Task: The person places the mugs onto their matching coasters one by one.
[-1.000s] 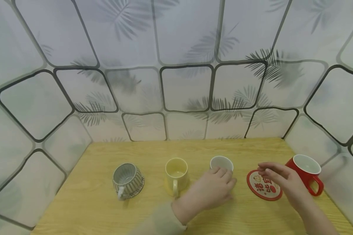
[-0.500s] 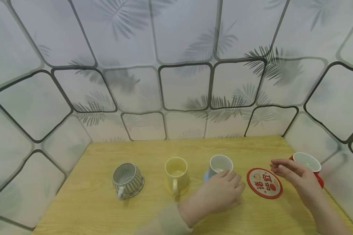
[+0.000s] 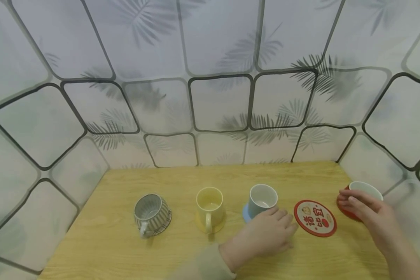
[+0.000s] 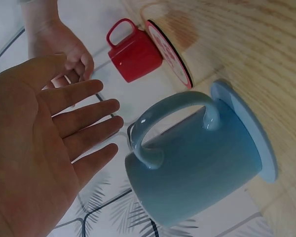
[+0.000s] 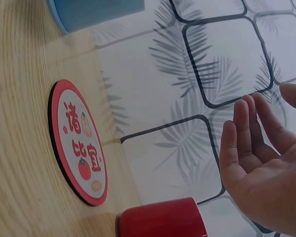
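Observation:
A blue mug [image 4: 197, 158] stands on a light blue coaster [image 3: 246, 212]. Beside its handle, my left hand [image 3: 264, 235] hovers with fingers extended, apart from the mug in the left wrist view. Farther right lies a red-rimmed round coaster [image 3: 315, 218] with printed characters, bare on top. The red mug [image 3: 346, 206] stands to the right of that coaster, directly on the table. My right hand [image 3: 372, 217] is held above and in front of the red mug, partly covering it in the head view; its fingers are loosely bent and hold nothing [image 5: 266, 163].
A yellow mug [image 3: 210, 206] on a yellow coaster [image 3: 221, 227] stands mid-table. To its left is a grey striped mug [image 3: 154, 216] on a matching coaster [image 3: 168, 223]. Patterned covering [image 3: 220, 105] encloses the wooden table [image 3: 126, 256] at the back and sides.
My left hand has drawn back from the blue mug, toward the lower right, uncovering it and its coaster. My right hand has moved right, from above the red-rimmed coaster to the red mug.

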A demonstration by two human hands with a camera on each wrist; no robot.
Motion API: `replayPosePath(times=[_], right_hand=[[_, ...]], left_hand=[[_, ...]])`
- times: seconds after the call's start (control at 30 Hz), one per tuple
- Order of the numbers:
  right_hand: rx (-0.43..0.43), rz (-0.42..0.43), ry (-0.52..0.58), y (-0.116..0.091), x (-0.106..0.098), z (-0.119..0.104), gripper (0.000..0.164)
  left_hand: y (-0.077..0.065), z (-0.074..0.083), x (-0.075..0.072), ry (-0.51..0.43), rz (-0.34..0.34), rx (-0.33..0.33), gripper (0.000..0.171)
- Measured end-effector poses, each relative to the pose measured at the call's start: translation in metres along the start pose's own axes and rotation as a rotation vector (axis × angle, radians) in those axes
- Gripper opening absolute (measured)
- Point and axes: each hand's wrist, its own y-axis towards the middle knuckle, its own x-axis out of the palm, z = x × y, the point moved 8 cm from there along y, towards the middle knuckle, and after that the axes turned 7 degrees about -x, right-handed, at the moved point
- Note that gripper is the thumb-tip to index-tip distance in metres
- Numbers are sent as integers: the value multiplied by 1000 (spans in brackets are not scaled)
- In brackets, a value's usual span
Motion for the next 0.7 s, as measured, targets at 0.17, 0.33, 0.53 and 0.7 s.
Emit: replayPosePath(times=[0.17,0.33,0.53,0.7], right_hand=[[-51,11,21,-2,-8,-5,31],[-100,19,18,-3,-13,-8,31],[-74,76,-3,-8,-26,-6,31],[-66,115,4,-12,-37,-4,32]], left_hand=[[4,6,7,-13,-25,8,47],[9,10,14,-25,-50,15,47],[16,16,19,-34,-81,27,48],[21,22,22,-57,-113,30,48]])
